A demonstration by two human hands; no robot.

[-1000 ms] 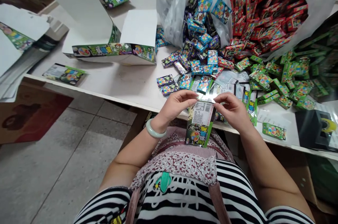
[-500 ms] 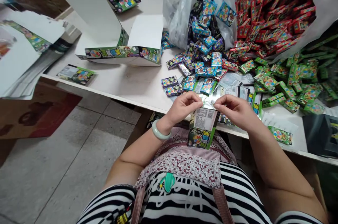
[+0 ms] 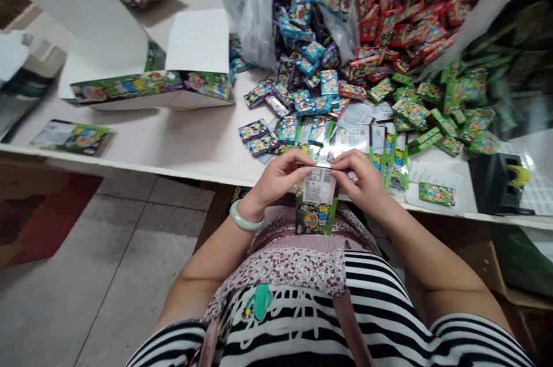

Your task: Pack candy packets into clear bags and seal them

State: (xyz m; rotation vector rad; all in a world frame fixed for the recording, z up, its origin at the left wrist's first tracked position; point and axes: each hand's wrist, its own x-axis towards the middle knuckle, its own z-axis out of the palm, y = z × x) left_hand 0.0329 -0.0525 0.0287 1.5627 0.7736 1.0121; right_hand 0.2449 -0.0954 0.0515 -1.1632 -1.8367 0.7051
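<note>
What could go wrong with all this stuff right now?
The packet hangs in front of the apron, pinched near its top by the left hand and right hand; if both slipped, it could drop. Loose red boxes and green boxes lie side by side, so colours might get mixed. One green box near the table's front edge might be knocked off.

It looks like a packing workshop: a long bench (image 3: pixel 190 142) holds bags (image 3: pixel 250 15) spilling small boxes (image 3: pixel 410 15) far off, a carton (image 3: pixel 197 41) left, a tape dispenser (image 3: pixel 490 185) right.
</note>
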